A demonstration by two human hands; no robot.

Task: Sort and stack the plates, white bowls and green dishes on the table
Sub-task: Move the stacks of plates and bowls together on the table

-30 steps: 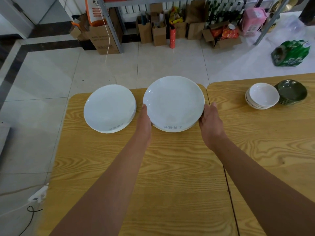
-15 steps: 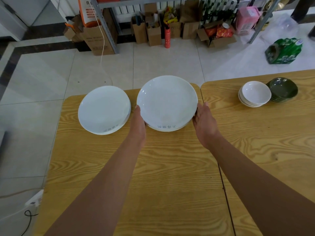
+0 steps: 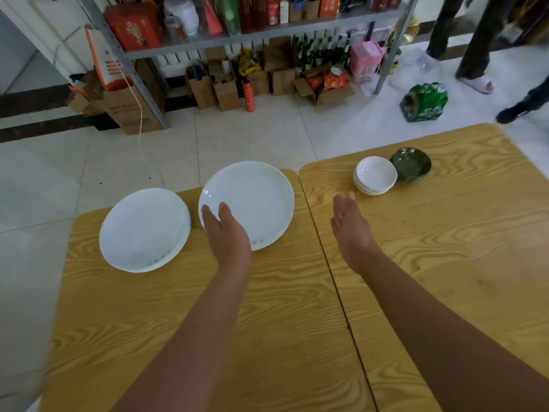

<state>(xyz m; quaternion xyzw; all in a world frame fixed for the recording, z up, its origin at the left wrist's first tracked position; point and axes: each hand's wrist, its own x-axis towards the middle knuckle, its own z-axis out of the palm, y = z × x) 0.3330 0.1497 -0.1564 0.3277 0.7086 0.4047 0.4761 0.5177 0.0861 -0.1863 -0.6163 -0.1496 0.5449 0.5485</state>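
Two stacks of white plates lie at the far edge of the wooden table [image 3: 267, 307]. The left plate stack [image 3: 145, 228] sits near the table's left corner. The right plate stack [image 3: 252, 197] lies beside it, and my left hand [image 3: 227, 233] rests over its near-left rim, fingers flat. My right hand [image 3: 350, 224] hovers open over bare wood to the right of those plates, touching nothing. Further right stands a stack of white bowls [image 3: 375, 173], with a stack of green dishes [image 3: 411, 165] right beside it.
A seam [image 3: 332, 278] runs between two joined tabletops. Beyond the table is tiled floor, a metal shelf [image 3: 267, 28] with boxes and bottles under it, a green bottle pack [image 3: 423, 101], and a person's legs [image 3: 475, 63] at the far right.
Both hands let go of the sides of the right plate stack. The right hand moved off to the right; the left hand now lies over the rim. The camera tilted up.
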